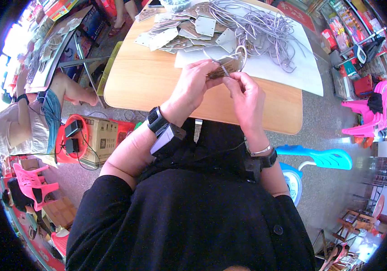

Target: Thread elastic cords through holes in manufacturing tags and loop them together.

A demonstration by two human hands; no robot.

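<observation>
My left hand [194,83] pinches a small brown cardboard tag [225,68] over the near edge of a wooden table [143,81]. My right hand [247,93] meets it from the right, fingertips closed on a thin grey string [241,53] that loops up from the tag. Both wrists wear dark bands. Just beyond the hands lies a spread of several loose tags [180,34]. A tangle of grey strings [261,31] rests on a white sheet [288,67] at the far right of the table.
A person [26,122] sits at the left by another table covered with tags [51,49]. A cardboard box [101,137] and a red stool stand on the floor below it. Pink plastic chairs [370,110] are at the right, a blue chair [324,158] nearer.
</observation>
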